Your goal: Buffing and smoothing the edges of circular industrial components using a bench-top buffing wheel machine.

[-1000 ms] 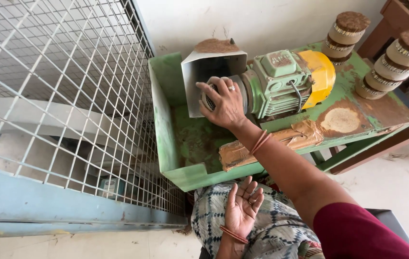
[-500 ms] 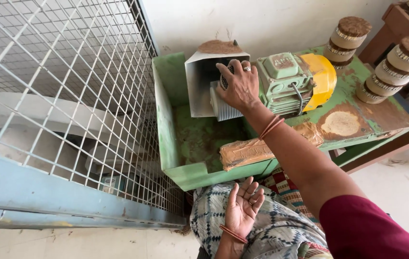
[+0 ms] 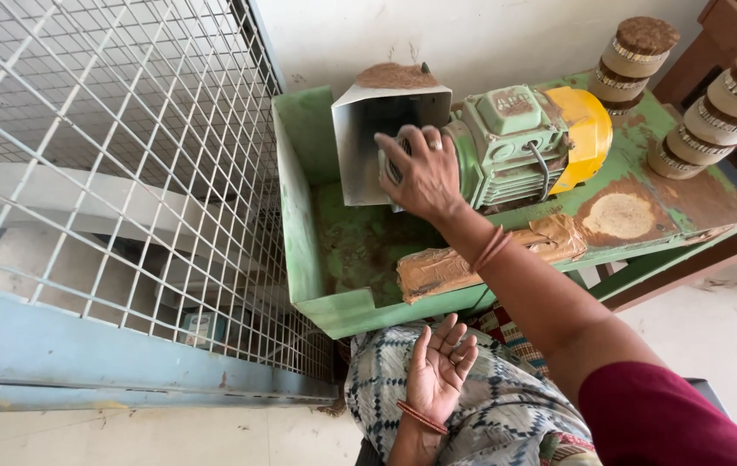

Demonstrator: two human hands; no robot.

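wire mesh cage (image 3: 109, 164) left of the hands; stacked brown-topped discs (image 3: 636, 52) far right; yellow motor cap (image 3: 588, 129).

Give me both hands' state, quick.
Left hand: open, palm up, empty, resting on the lap.
Right hand: on the green motor beside the metal hopper; grip cannot be told.

A white wall (image 3: 489, 34) stands behind; a wire mesh grille (image 3: 109, 147) is at left, above a pale dusty floor (image 3: 126, 436).

A small pale label plate (image 3: 513, 102) tops the green motor (image 3: 506, 147)
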